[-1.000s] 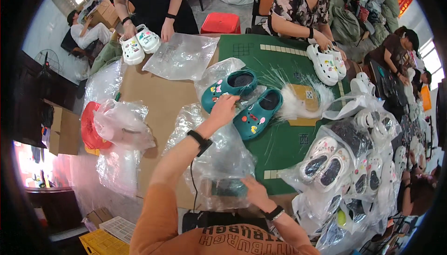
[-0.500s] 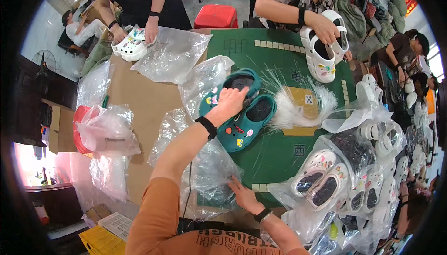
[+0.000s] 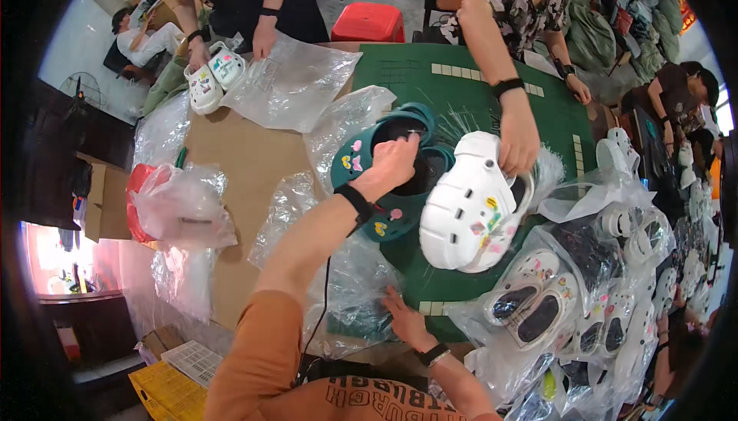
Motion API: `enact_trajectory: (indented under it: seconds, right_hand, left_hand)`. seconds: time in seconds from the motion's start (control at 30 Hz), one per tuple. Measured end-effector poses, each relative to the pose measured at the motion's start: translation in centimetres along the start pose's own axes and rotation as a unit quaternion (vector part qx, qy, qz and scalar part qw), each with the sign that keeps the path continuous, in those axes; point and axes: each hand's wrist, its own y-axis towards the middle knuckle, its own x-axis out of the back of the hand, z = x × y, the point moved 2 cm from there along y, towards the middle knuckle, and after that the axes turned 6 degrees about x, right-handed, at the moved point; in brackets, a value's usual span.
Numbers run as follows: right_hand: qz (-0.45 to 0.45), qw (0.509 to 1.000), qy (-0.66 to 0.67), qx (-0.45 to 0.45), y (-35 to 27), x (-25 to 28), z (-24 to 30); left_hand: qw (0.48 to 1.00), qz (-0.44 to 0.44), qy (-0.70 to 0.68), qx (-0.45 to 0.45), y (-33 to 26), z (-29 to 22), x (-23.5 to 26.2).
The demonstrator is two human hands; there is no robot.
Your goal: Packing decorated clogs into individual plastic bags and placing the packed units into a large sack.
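Note:
A pair of teal clogs (image 3: 361,186) with colourful charms is just ahead of me, tilted above the green mat. My left hand (image 3: 393,163) reaches over their inner sides and is closed on them; some fingertips are hidden in the openings. Lower down, my right hand (image 3: 406,321) lies with fingers stretched out at the edge of a clear plastic bag (image 3: 354,279). Close to the right of the teal pair, a co-worker's hand (image 3: 521,140) holds white clogs (image 3: 465,206) with charms. They cover part of the teal pair.
Bagged white clogs (image 3: 530,298) are heaped at the right. White plastic strands (image 3: 550,171) lie behind the co-worker's clogs. At the far left another person holds white clogs (image 3: 207,86) beside a plastic bag (image 3: 288,83). A red container (image 3: 140,198) under plastic is at the left edge.
The co-worker's white clogs have come from the far right toward me, next to the teal pair. My left hand has tilted the teal clogs. My right hand has stayed nearly still.

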Motion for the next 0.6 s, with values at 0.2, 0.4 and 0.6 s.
enact_trajectory:
  seconds: [0.2, 0.4, 0.6]
  right_hand:
    - [-0.021, 1.000, -0.007, 0.019, -0.2, -0.8, 0.2]
    - [-0.005, 1.000, -0.026, 0.014, -0.3, -1.2, -0.2]
    - [-0.003, 0.997, -0.079, -0.005, 0.3, -1.3, 1.3]
  left_hand:
    - [0.981, -0.147, -0.117, -0.050, -4.2, 6.5, 9.1]
    - [0.946, -0.094, 0.092, -0.298, -13.2, 5.3, 16.6]
    - [0.861, -0.064, 0.181, -0.472, -22.2, 11.2, 11.4]
